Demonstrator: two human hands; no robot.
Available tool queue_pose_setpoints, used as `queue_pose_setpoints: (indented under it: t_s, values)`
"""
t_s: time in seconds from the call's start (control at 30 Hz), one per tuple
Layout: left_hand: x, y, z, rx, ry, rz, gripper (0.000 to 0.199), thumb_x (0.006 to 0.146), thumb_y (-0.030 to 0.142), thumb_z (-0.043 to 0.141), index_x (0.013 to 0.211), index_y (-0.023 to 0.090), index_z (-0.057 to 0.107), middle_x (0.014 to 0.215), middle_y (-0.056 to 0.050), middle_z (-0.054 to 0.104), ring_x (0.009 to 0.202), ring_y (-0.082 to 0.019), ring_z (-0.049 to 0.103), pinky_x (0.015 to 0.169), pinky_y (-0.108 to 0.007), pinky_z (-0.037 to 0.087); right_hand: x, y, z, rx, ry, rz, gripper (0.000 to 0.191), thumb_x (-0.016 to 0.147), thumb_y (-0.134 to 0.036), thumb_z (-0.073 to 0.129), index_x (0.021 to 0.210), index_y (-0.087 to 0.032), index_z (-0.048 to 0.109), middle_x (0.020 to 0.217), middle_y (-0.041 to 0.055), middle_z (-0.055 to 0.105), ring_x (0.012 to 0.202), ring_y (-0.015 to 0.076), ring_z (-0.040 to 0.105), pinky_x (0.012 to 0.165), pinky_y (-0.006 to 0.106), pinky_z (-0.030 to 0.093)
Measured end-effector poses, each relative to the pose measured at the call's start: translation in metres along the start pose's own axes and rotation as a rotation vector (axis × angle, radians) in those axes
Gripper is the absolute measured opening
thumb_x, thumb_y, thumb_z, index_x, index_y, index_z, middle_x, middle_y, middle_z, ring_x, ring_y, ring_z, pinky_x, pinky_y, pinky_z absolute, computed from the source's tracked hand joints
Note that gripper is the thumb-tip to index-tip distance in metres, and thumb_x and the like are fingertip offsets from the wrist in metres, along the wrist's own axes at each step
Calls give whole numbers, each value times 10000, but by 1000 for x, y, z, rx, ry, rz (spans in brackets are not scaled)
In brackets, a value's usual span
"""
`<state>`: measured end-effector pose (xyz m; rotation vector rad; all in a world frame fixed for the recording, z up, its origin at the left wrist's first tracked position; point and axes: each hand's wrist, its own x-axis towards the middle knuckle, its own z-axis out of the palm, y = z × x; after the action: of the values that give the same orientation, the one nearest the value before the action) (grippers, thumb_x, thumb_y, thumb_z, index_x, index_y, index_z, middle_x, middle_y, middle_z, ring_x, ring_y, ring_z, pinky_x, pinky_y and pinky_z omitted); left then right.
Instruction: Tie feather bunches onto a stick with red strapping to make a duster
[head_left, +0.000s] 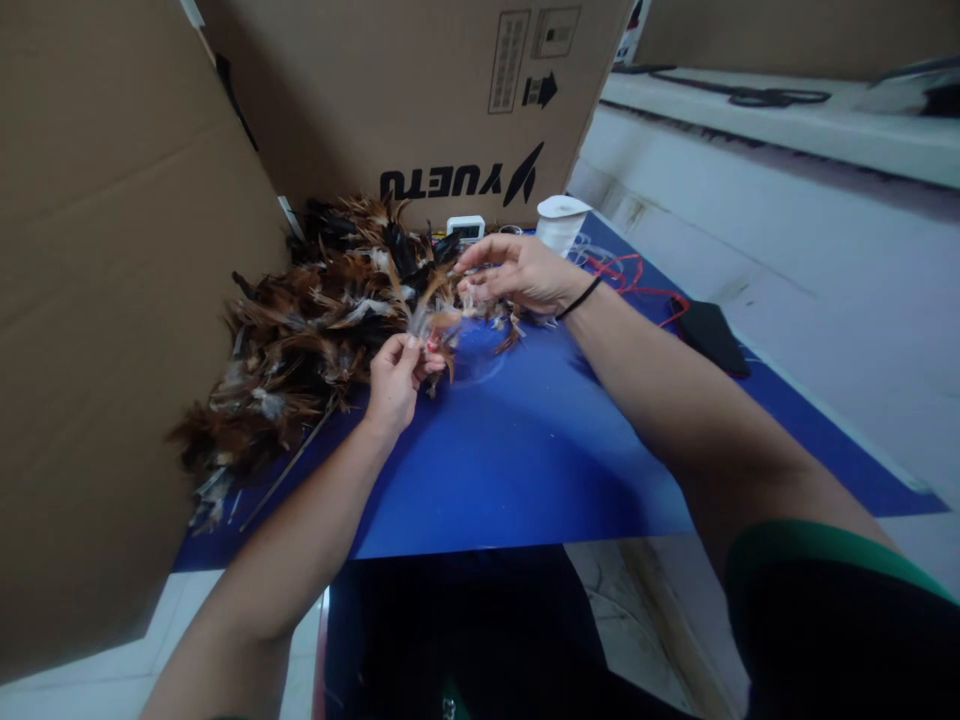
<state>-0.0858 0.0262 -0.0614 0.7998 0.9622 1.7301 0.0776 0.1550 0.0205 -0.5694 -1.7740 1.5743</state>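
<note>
The left hand (397,380) pinches a small bunch of feathers (421,318) above the blue tabletop (495,480), past its middle toward the far edge, and the right hand (525,275) is close by with bent, partly spread fingers, but I can't tell if they hold anything. The step now looks like working on this one bunch, so the next move likely calls for a soft, steady pinch. A big feather pile (337,290) covers the far left corner, a white spool (561,228) stands at the far right corner, and there's room to move toward the near edge.
</note>
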Motion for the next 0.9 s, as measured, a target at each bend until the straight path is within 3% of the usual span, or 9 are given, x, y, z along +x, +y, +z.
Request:
queue_pose_setpoints:
  t_s: [0.13,0.33,0.43,0.57,0.7,0.83,0.9]
  values:
    - [12,14,-9,-35,111,116,218,796,244,686,695,163,511,631,32,606,583,-69,640,584,-165,539,-4,6,-18,29,96,34,408,492,-69,846,828,-172,639,871,30,687,868,184,670,765,333,586]
    - [35,46,-38,8,283,431,201,831,273,648,742,176,496,683,36,613,645,-69,648,653,-189,557,-13,19,-29,-46,183,38,350,528,-70,832,817,-159,656,882,57,700,799,170,671,727,333,601]
    - [45,59,-55,102,426,442,176,871,272,601,785,173,482,699,49,604,632,-63,656,644,-191,566,-19,26,-35,-82,220,72,346,511,-89,837,802,-169,669,822,55,715,734,174,664,637,323,594]
    - [49,71,-72,333,561,316,120,944,146,440,831,147,482,594,67,574,425,-59,584,434,-163,489,-28,32,-40,-197,315,105,314,500,-61,808,769,-156,678,732,47,709,647,171,642,562,311,554]
    - [45,88,-75,537,738,461,130,919,87,462,805,135,503,476,112,456,270,-57,440,279,-165,331,-34,30,-43,-318,430,-34,229,570,-44,739,759,-163,687,669,18,672,620,151,613,614,325,534]
    - [32,109,-72,549,857,688,150,925,92,434,788,149,456,603,100,456,265,-22,381,260,-198,266,-40,18,-51,-452,559,-226,143,665,-130,728,782,-206,698,675,4,641,678,163,608,691,354,526]
    - [23,120,-71,509,824,712,125,957,120,379,847,159,423,720,83,488,299,9,359,280,-189,241,-42,7,-56,-464,618,-296,128,697,-194,741,812,-227,695,714,12,645,738,184,616,717,368,519]
